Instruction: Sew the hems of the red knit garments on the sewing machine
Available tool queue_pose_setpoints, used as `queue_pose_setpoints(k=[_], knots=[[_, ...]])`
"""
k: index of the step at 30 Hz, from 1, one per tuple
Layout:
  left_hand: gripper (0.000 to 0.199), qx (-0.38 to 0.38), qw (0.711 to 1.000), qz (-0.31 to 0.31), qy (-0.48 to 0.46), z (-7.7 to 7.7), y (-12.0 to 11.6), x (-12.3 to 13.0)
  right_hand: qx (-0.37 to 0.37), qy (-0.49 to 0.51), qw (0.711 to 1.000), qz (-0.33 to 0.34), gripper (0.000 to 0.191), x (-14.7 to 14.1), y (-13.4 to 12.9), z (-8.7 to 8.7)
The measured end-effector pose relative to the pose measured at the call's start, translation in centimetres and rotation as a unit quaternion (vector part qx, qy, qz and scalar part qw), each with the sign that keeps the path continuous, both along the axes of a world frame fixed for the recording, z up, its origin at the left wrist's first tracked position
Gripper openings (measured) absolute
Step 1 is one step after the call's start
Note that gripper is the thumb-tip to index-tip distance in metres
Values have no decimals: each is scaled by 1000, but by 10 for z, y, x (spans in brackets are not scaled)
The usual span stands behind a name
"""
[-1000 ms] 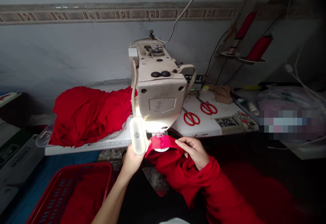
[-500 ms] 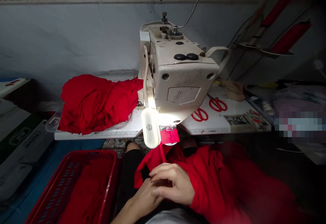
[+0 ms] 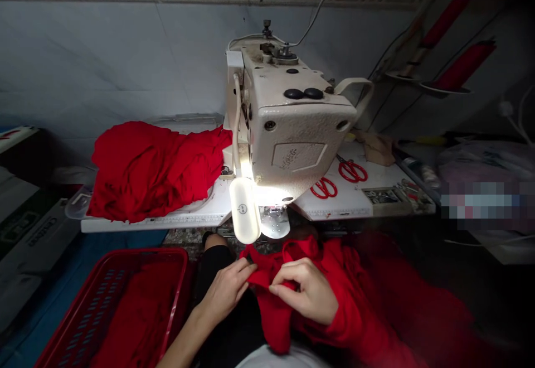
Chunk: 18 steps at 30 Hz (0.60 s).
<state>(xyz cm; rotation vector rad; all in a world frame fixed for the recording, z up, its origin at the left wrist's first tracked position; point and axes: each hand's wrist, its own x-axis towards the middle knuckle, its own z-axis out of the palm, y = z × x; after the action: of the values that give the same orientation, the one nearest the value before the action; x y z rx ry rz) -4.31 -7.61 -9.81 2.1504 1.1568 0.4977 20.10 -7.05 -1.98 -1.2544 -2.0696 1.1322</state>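
Observation:
Red fabric (image 3: 276,318) hangs between my two hands, over my lap and below the sewing machine (image 3: 298,139). My left hand (image 3: 228,290) pinches its left edge between thumb and fingers. On the right, my right hand (image 3: 307,290) grips the same piece with thumb and forefinger, and more red cloth spreads around that wrist. The machine's lit lamp (image 3: 245,210) hangs beside its needle area, where a rounded metal plate (image 3: 275,223) shows with no cloth on it.
A red cloth heap (image 3: 146,170) lies on the white table (image 3: 154,224), left of the machine. Two red-handled scissors (image 3: 353,171) lie to its right. A red basket (image 3: 183,279) with red cloth stands at lower left. Red thread cones (image 3: 466,67) stand at upper right.
My hands, together before, have moved apart, with fabric now stretched between them. The red piece at the needle area has come off the metal plate. The view has shifted slightly.

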Motion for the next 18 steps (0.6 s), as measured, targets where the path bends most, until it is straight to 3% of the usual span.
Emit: queue_pose_setpoints(k=[2, 5, 9, 12, 14, 16, 18], knots=[[26, -47, 996, 43, -63, 7, 5, -5, 1, 34, 999, -13, 18, 12, 10, 15], [19, -131, 978, 83, -142, 30, 13, -18, -17, 98, 994, -40, 25, 38, 26, 26], [29, -138, 980, 59, -134, 61, 18, -35, -45, 160, 982, -86, 32, 64, 40, 27], [25, -30, 996, 74, -48, 66, 19, -41, -51, 156, 984, -73, 33, 67, 39, 28], [34, 84, 988, 129, 2, 61, 19, -42, -54, 154, 985, -51, 32, 64, 36, 28], [39, 185, 957, 222, 24, 56, 17, -41, -66, 169, 982, -45, 32, 63, 35, 28], [40, 236, 915, 326, 7, 57, 14, -38, -87, 192, 975, -69, 32, 67, 39, 25]])
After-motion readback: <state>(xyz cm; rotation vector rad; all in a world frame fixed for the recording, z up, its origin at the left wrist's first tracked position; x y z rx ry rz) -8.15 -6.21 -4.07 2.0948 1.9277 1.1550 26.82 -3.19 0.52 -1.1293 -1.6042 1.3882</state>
